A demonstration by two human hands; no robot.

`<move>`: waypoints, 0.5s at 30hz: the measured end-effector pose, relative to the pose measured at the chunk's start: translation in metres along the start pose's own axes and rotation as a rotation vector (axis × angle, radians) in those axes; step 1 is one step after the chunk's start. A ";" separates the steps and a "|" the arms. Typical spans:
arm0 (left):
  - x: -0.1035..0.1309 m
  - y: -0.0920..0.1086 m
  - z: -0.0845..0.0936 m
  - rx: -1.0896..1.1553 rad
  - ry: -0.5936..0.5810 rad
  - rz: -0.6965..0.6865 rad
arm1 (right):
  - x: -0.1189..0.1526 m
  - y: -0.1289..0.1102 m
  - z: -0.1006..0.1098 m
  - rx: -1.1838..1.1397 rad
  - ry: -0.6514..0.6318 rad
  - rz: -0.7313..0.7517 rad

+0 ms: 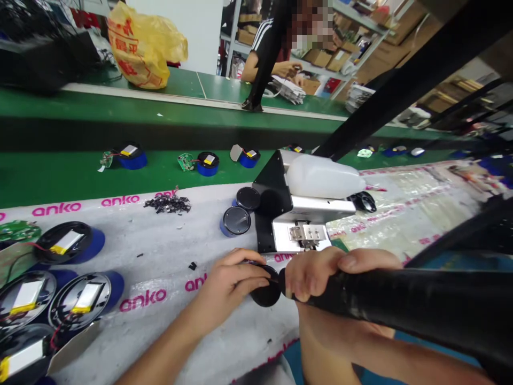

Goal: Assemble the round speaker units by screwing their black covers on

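My left hand point(236, 280) has its fingers curled over the rim of a round black housing point(265, 291), steadying it on the covered table. My right hand point(316, 272) is wrapped round a long black electric screwdriver point(377, 291), which reaches up towards the camera at right. Its front end meets the housing's edge; the tip itself is hidden. Just behind stands a silver and black screw feeder point(304, 214) with a metal block on its front and a white plastic bottle point(324, 176) lying on top. Two round blue cases with black tops, one nearer point(236, 221), touch its left side.
Several blue cases with batteries point(86, 299) crowd the left. A heap of small black pieces point(168, 203) lies on the printed plastic sheet point(144, 251). More cases line the green strip point(168, 176) behind. A black beam point(380, 80) slants overhead; a co-worker point(272, 59) sits opposite.
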State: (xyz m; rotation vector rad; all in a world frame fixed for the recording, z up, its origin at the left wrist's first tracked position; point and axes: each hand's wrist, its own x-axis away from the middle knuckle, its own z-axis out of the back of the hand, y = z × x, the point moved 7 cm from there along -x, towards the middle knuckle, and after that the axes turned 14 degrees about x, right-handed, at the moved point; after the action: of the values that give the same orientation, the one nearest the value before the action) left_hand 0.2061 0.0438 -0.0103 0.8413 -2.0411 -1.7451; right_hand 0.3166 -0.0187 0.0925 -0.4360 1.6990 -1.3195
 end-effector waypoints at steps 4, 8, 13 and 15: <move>0.001 0.001 0.003 -0.040 0.068 -0.005 | 0.000 -0.013 0.011 0.054 0.100 0.077; 0.001 -0.002 0.000 -0.116 0.033 0.056 | 0.006 -0.019 0.032 0.119 0.200 0.052; 0.002 -0.014 -0.006 -0.259 -0.068 0.179 | 0.005 -0.022 0.059 0.128 0.383 0.136; 0.001 -0.016 -0.008 -0.295 -0.104 0.206 | -0.007 -0.023 0.064 0.118 0.436 0.226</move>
State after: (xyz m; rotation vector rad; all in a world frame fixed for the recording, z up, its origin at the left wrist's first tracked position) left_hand 0.2136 0.0360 -0.0241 0.4431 -1.7947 -1.9398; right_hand 0.3672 -0.0585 0.1152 0.1236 1.9405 -1.4039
